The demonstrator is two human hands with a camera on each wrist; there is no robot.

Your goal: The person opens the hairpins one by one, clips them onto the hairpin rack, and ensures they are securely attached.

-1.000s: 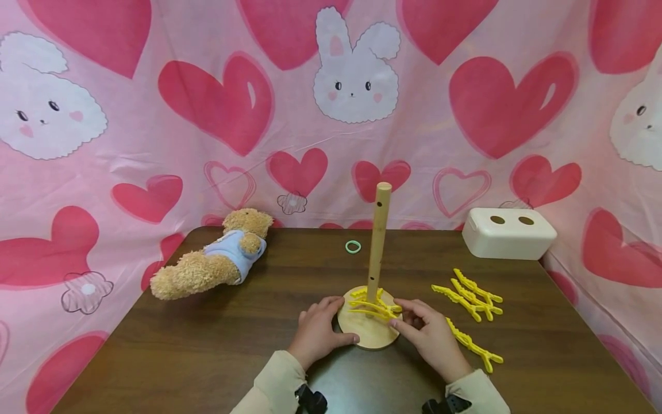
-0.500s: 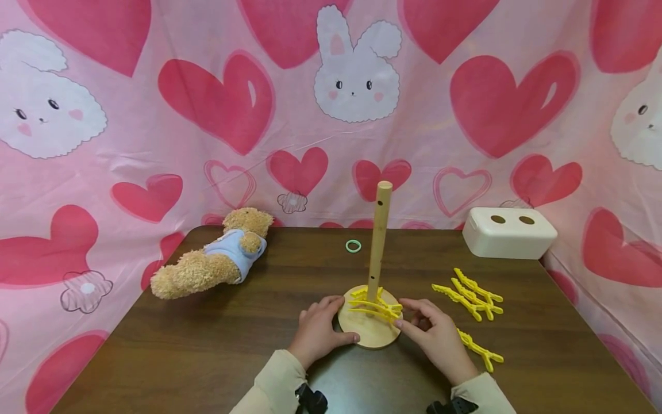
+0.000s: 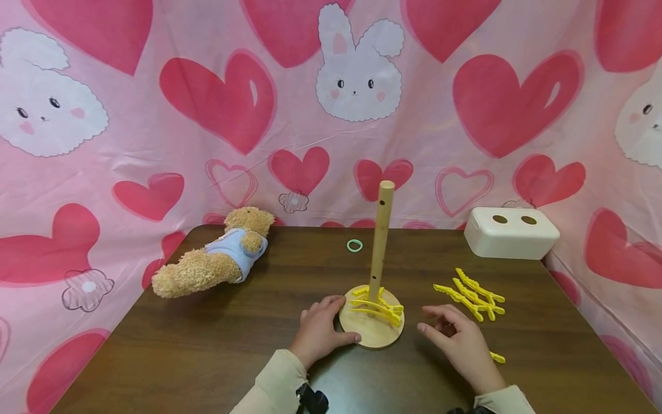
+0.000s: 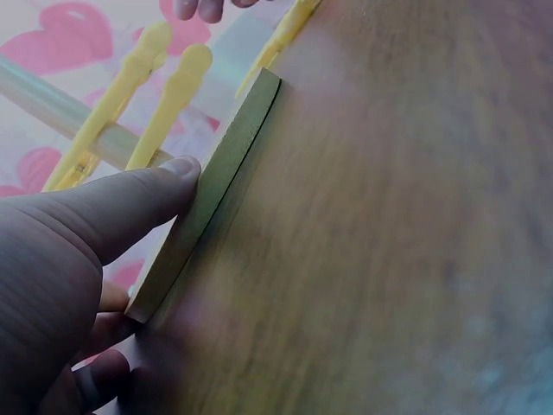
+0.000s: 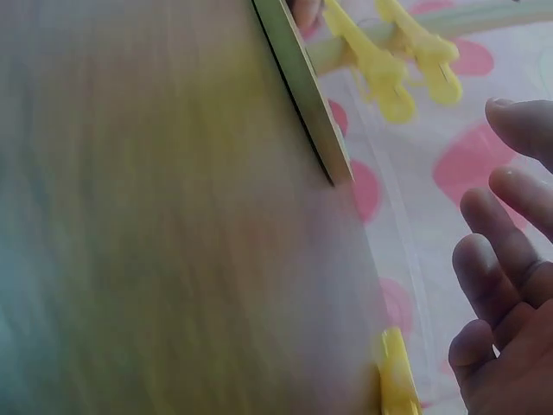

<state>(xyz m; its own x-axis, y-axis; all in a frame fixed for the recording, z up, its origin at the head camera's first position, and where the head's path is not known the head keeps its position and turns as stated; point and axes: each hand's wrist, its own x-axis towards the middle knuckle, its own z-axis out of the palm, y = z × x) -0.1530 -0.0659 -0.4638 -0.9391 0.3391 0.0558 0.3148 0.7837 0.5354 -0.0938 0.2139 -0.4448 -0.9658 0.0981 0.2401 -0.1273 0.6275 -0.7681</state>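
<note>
We find the left hand (image 3: pixel 319 329) resting on the desk (image 3: pixel 207 345) with its fingers curled against the left rim of the round wooden base (image 3: pixel 371 334); the left wrist view shows the thumb (image 4: pixel 130 203) pressed flat to the edge of that base. The base stands near the front middle of the desk and carries an upright wooden post (image 3: pixel 380 236) with holes along its side; yellow branch pieces (image 3: pixel 376 307) are set in the post just above the base. The right hand (image 3: pixel 460 342) lies to the right of the base, apart from it, with fingers loosely spread and holding nothing; one yellow piece (image 3: pixel 496 357) shows at its far side, mostly hidden behind the hand. A heap of further yellow pieces (image 3: pixel 473 294) lies farther right on the desk. We also note a teddy bear (image 3: pixel 217 261) lying at the left, a small green ring (image 3: pixel 354 246) behind the post, and a white box (image 3: pixel 511 233) with two round holes at the back right.
</note>
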